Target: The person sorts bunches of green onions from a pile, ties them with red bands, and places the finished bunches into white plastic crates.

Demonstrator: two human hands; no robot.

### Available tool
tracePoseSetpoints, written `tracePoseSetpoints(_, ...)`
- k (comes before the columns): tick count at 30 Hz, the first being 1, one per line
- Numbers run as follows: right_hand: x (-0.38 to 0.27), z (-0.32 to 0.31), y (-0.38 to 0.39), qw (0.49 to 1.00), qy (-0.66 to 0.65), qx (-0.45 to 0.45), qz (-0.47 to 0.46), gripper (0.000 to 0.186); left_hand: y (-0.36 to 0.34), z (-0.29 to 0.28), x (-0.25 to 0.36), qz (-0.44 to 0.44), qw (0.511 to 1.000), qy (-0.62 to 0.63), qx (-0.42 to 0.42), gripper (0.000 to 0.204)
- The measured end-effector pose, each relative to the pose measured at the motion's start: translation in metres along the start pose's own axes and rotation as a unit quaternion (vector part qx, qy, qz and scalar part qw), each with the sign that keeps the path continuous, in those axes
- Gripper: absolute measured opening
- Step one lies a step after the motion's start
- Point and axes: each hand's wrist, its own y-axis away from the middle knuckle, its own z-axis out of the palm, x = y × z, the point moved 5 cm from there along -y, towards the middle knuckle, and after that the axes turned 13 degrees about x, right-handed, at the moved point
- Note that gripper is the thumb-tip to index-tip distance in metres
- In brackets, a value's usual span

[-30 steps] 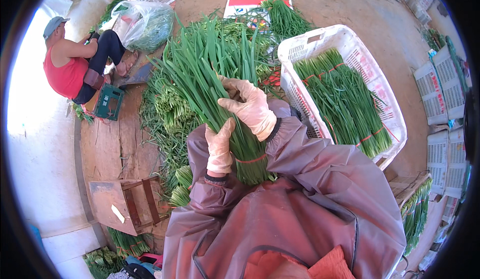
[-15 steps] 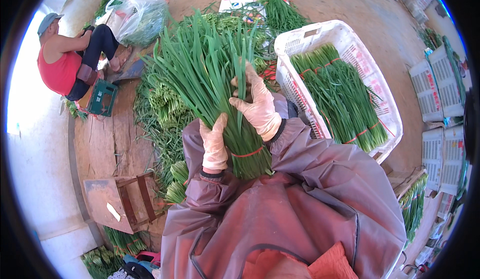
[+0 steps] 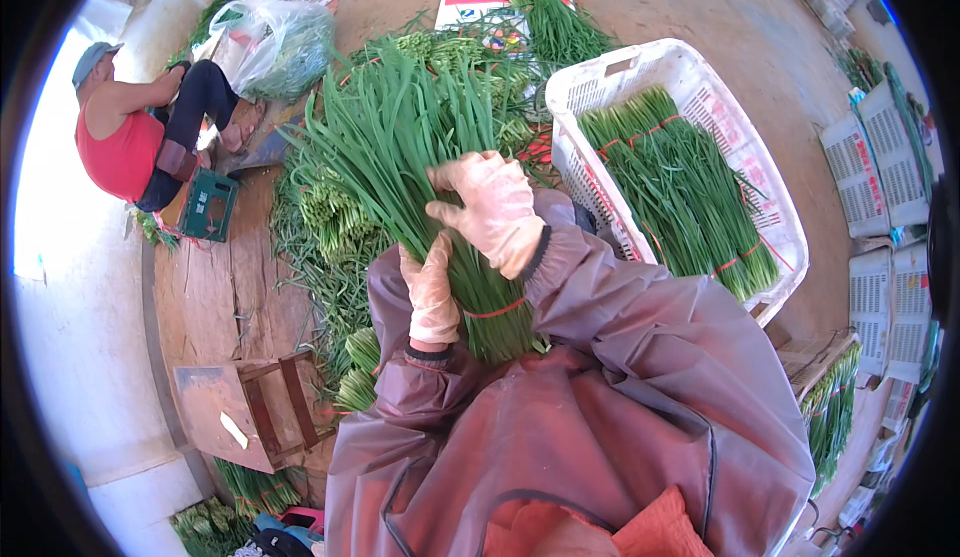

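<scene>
A large bunch of garlic chives (image 3: 385, 137) leans up and away from my lap, its long flat leaves fanning toward the far left. A red band circles it near its lower end. My left hand (image 3: 431, 292), in a pale glove, is closed round the left side of the bunch just above the band. Across the leaves higher up lies my right hand (image 3: 490, 207), gloved too, with fingers bent over them and the thumb apart from the forefinger. Its fingertips are partly hidden among the leaves.
To the right stands a white plastic crate (image 3: 690, 67) holding banded chives (image 3: 690, 192). Loose chives (image 3: 330, 212) heap up on the left and beyond. A wooden stool (image 3: 225, 407) lies at lower left. A person in red (image 3: 125, 147) sits at far left beside a plastic bag (image 3: 285, 42).
My right hand has moved left and slightly down, from among the right-hand leaves to over the bunch's middle. My left hand keeps its hold. The leaf tips have dipped slightly.
</scene>
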Motion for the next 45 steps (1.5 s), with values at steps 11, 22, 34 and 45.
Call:
tracePoseSetpoints(11,0.02,0.013,-0.012,0.968,-0.225,-0.042,0.106,0.047,-0.003,0.0,-0.003,-0.027,0.999,-0.037,-0.022,0.045)
tracePoseSetpoints(22,0.023,0.016,0.007,0.942,-0.312,0.009,0.125,0.038,-0.005,-0.019,-0.007,-0.009,1.0,-0.012,-0.015,0.038)
tracePoseSetpoints(34,0.005,0.007,0.0,0.969,-0.169,0.174,-0.054,0.02,-0.013,-0.016,-0.006,0.02,0.999,-0.045,0.004,0.026)
tracePoseSetpoints(45,0.02,0.015,0.009,0.96,-0.201,0.195,-0.033,0.018,-0.006,-0.009,-0.007,0.011,0.999,-0.028,0.043,0.031)
